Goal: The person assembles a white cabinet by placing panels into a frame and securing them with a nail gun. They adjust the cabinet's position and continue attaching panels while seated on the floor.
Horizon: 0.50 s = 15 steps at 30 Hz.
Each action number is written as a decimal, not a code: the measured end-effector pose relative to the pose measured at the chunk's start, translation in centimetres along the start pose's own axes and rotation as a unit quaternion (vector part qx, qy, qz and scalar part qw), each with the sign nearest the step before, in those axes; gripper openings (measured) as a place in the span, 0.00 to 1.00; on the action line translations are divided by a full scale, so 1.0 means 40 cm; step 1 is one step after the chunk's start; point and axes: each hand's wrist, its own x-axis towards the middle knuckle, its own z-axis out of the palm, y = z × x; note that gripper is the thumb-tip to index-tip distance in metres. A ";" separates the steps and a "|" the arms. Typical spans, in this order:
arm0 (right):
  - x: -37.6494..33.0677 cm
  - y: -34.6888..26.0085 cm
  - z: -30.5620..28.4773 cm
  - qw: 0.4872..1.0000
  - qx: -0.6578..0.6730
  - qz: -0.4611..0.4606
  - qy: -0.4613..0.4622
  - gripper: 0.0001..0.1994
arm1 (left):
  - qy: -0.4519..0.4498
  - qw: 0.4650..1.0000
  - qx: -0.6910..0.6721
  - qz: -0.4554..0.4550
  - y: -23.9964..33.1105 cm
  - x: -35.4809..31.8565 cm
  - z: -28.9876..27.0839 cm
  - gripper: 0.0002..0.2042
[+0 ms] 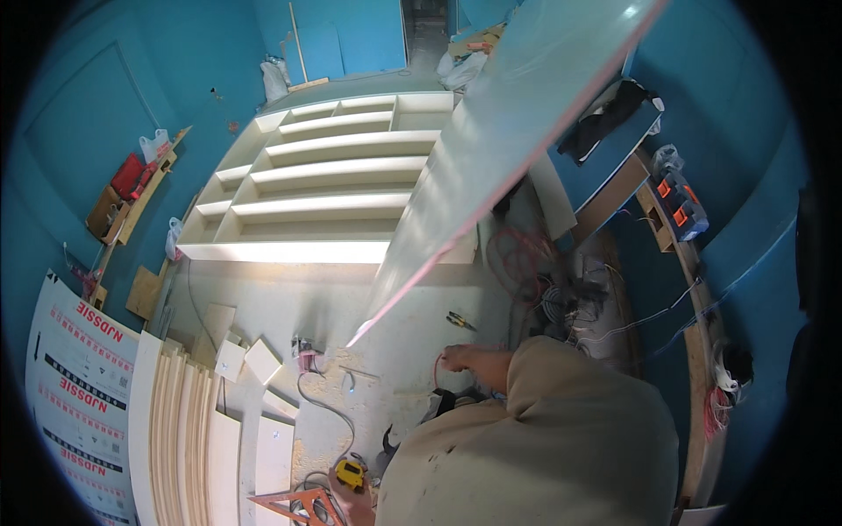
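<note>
Pinching: my right hand (458, 358) has its fingers closed on a thin red wire (436, 373), on the floor just in front of the white shelf unit (324, 175).
Left hand: my left hand (351, 498) is well in front of the shelf unit at the lower edge, against a yellow tape measure (350, 474). It's half cut off, so I cannot tell whether it grips it or how far open it is.
Overhead: a long white panel (491, 167) slants across the shelf unit's right end, its low corner coming down close by the right hand.
Risk 1: I judge the panel the main hazard. If it slips or gets bumped, that corner drops onto the hand or the wire.
Risk 2: the red wire runs toward a cable tangle (535, 280) to the right of the shelf unit. A hard pull could snag it or drag the whole knot.
Risk 3: pliers (458, 321) lie between the shelf unit and the right hand, easy to knock or kneel on.
Risk 4: a grey cord (329, 408) loops over the sawdust floor in front of the shelf unit toward the left hand, so it could catch a foot or the tape measure.
</note>
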 end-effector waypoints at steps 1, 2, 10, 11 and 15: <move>0.017 0.062 0.017 0.999 0.025 0.003 0.026 0.19 | -0.079 0.996 -0.032 -0.010 -0.013 0.054 -0.014 0.21; 0.024 0.104 0.025 0.998 0.048 0.007 0.033 0.18 | -0.079 0.996 -0.019 -0.022 -0.013 0.090 -0.014 0.20; -0.101 0.315 0.233 0.949 0.266 0.168 -0.008 0.15 | -0.255 0.953 0.153 -0.056 0.088 0.290 -0.008 0.20; -0.131 0.321 0.264 0.940 0.290 0.181 -0.008 0.14 | -0.265 0.944 0.188 -0.054 0.114 0.282 0.017 0.20; -0.177 0.270 0.338 0.909 0.372 0.187 0.009 0.09 | -0.312 0.918 0.243 -0.033 0.234 0.257 0.060 0.21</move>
